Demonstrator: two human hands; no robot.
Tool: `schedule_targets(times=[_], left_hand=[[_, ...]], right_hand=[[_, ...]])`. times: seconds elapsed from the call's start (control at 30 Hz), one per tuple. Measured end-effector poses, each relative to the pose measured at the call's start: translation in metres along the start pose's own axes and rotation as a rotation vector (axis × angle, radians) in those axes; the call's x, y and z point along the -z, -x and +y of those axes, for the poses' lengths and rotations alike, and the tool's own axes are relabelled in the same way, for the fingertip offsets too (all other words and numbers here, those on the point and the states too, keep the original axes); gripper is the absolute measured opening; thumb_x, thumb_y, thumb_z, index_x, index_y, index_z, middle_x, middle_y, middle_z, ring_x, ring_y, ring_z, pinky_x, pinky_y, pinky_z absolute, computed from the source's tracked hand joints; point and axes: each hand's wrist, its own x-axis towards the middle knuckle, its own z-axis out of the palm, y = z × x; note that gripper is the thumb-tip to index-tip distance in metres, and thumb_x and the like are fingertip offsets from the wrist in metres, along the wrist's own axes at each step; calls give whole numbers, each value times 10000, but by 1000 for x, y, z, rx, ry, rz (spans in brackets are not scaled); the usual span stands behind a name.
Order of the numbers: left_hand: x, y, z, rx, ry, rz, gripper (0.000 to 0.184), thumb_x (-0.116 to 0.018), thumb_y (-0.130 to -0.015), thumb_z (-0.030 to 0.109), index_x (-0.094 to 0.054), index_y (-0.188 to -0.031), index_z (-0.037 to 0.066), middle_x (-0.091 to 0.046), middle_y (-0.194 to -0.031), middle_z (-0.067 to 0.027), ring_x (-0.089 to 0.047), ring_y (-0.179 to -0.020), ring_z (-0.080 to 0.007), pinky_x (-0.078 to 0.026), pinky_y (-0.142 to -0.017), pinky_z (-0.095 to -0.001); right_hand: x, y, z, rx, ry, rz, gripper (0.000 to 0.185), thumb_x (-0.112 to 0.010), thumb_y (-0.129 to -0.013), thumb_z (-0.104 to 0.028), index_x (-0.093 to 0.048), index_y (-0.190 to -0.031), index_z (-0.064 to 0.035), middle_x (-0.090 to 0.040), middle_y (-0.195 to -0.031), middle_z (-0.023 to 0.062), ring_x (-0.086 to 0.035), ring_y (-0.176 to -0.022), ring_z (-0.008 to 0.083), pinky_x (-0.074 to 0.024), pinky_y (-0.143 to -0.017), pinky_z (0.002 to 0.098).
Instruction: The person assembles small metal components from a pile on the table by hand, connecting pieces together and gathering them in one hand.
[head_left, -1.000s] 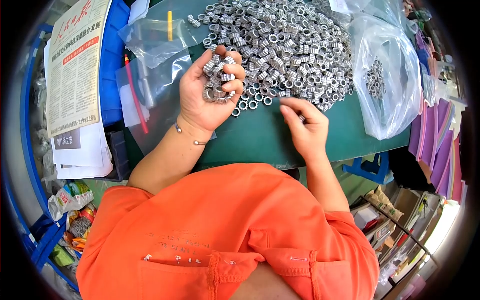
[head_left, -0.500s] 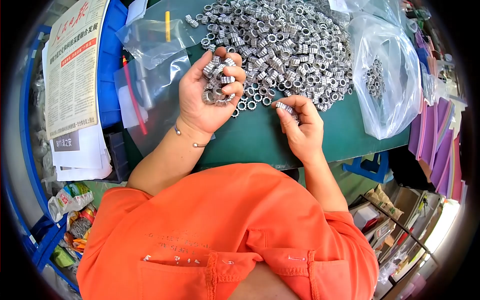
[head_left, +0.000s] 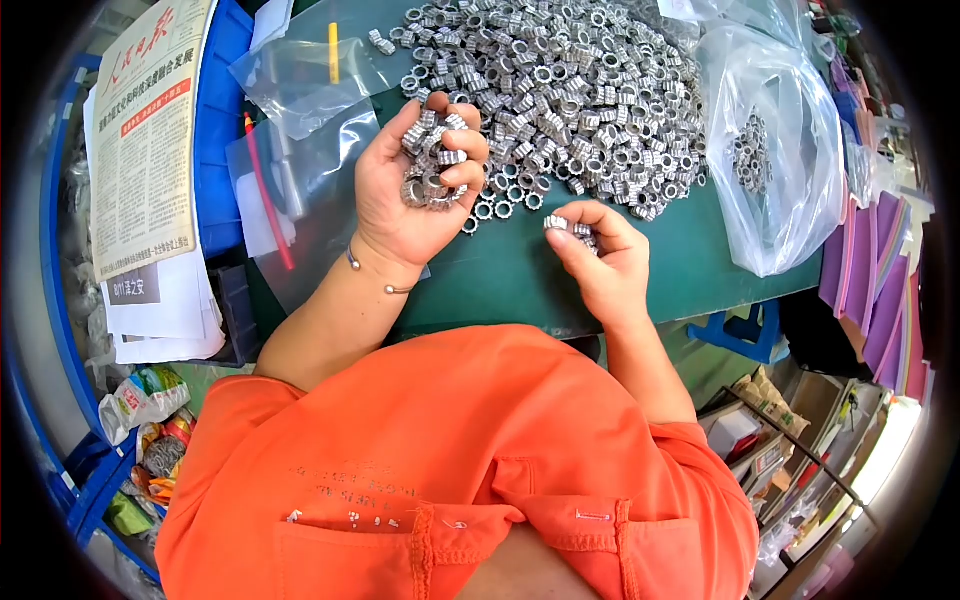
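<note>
My left hand (head_left: 415, 195) is raised palm up over the green table (head_left: 500, 290), its fingers curled round several toothed metal rings (head_left: 432, 160). To the right, my right hand (head_left: 605, 255) is closed, with one metal ring (head_left: 555, 223) between thumb and index finger and more rings (head_left: 586, 236) inside the curled fingers. Beyond both hands lies a large heap of the same silver rings (head_left: 560, 90). A few loose rings (head_left: 503, 209) lie flat at the heap's near edge, between the hands.
At the right lies a clear plastic bag (head_left: 770, 220) with rings inside. Clear bags (head_left: 310, 85), a yellow stick (head_left: 334, 53) and a red pen (head_left: 268, 200) lie at the left, beside a newspaper (head_left: 150, 140) over a blue bin (head_left: 220, 150). A blue stool (head_left: 740, 335) stands below the table's right edge.
My right hand has moved slightly down from the heap's edge, and rings now show in its fingers. The ring at its fingertips has turned. My left hand has hardly moved.
</note>
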Motion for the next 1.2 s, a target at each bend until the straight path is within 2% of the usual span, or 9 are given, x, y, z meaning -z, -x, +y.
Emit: schedule_targets(times=[0.03,0.2,0.27,0.3,0.4,0.47,0.67,0.9,1.2], left_hand=[[-1,0,1,8,12,5,168,-480,-878,201,-560,-934,65,-462,-947,-54,-494,-784,-163,-408,-549,-263],[0,-1,2,-1,15,-5,165,-485,-879,206,-561,-930,69,-461,-939,-51,-493,-784,-165,-399,-550,-261],[1,-1,1,9,23,-12,164,-485,-879,207,-562,-930,72,-463,-936,-48,-493,-782,-167,-397,-549,-263],[1,-1,1,6,20,-3,163,-484,-880,207,-559,-933,73,-463,-936,-46,-492,-780,-167,-399,-551,-264],[0,-1,1,0,1,8,163,-483,-881,207,-556,-937,72,-462,-935,-44,-490,-780,-165,-401,-551,-266],[0,-1,1,-2,4,6,163,-482,-881,207,-555,-937,72,-461,-934,-44,-490,-780,-165,-402,-551,-267],[0,-1,1,2,18,5,164,-479,-883,210,-554,-934,73,-459,-932,-44,-490,-780,-163,-404,-551,-268],[1,-1,1,5,19,-11,159,-481,-882,207,-557,-928,75,-462,-929,-41,-494,-777,-161,-404,-551,-265],[2,-2,2,1,7,9,160,-482,-879,205,-562,-926,74,-465,-933,-45,-495,-780,-162,-408,-548,-263]], right_hand=[[3,0,-4,-253,-295,-63,107,-604,-767,25,-584,-871,13,-561,-736,32,-418,-517,35,-321,-442,173],[13,-8,-5,-220,-888,-178,126,-477,-797,10,-554,-895,25,-566,-766,139,-424,-496,103,-311,-394,183],[18,-15,1,-123,-635,-240,86,-527,-790,10,-580,-857,14,-564,-723,101,-455,-532,95,-322,-407,180],[13,-11,-1,-177,-176,-64,52,-596,-772,2,-601,-823,12,-555,-682,31,-487,-570,80,-362,-439,191],[-6,-23,-4,396,705,41,112,-655,-746,-46,-614,-848,-20,-564,-669,72,-550,-572,188,-450,-522,278],[-10,-26,8,444,805,66,119,-661,-735,-75,-596,-828,-39,-562,-748,98,-559,-619,279,-465,-548,349],[-6,-18,4,398,856,21,105,-659,-734,-60,-585,-805,-33,-561,-739,92,-563,-620,264,-464,-544,329],[-1,-9,5,374,299,-27,135,-650,-680,90,-562,-749,15,-626,-856,115,-585,-734,141,-473,-629,252],[1,-1,3,182,-149,-108,178,-618,-721,110,-488,-771,-1,-615,-934,175,-587,-814,145,-487,-713,265]])
